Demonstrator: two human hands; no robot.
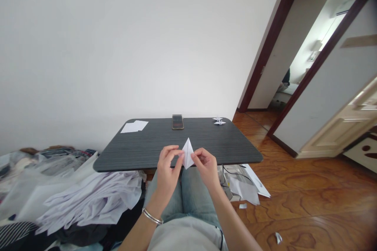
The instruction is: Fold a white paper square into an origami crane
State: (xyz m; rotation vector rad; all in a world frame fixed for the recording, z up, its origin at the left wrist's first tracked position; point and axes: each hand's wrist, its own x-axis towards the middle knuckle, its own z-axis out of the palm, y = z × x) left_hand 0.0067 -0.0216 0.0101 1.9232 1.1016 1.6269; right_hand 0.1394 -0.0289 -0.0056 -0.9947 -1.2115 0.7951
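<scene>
A small piece of white paper folded into a kite-like diamond point(187, 153) is held up over the near edge of the dark table point(159, 145), its long point upward and a crease down its middle. My left hand point(170, 160) pinches its left side between thumb and fingers. On the opposite side, my right hand point(206, 162) grips the right corner with thumb and forefinger. Both hands are closed on the paper, and the fingertips behind it are partly hidden.
White paper sheets point(134, 126) lie at the table's far left. A phone point(177, 122) stands at the back middle. Folded white paper figures point(219, 121) sit at the far right. Piled clothes point(91, 200) flank the table's left; papers point(244, 190) and cables lie below its right.
</scene>
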